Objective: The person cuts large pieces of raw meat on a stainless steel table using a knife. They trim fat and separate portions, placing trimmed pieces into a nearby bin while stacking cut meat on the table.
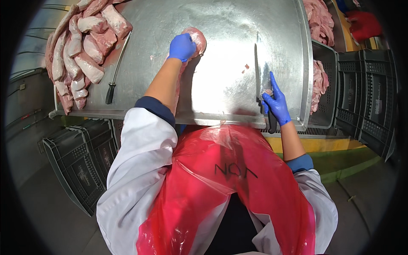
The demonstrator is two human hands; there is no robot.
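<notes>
My left hand (182, 47), in a blue glove, is closed on the upper end of a long piece of pink meat (195, 40) lying on the steel worktop (131, 76). My right hand (275, 104), also gloved, grips a knife (271, 124) by its black handle, index finger stretched up alongside the blade, with a small pale scrap near the thumb. Pale fatty meat pieces (91, 51) are heaped on the worktop's left. Beside them lies a sharpening steel (110, 93) with a black handle.
Crates of meat trimmings (318, 21) stand beyond the worktop's right edge, next to dark plastic crates (352, 102). More dark crates (76, 157) are at lower left. Another person's red-covered hand or arm (363, 25) shows at upper right. Small scraps (245, 67) dot the steel surface.
</notes>
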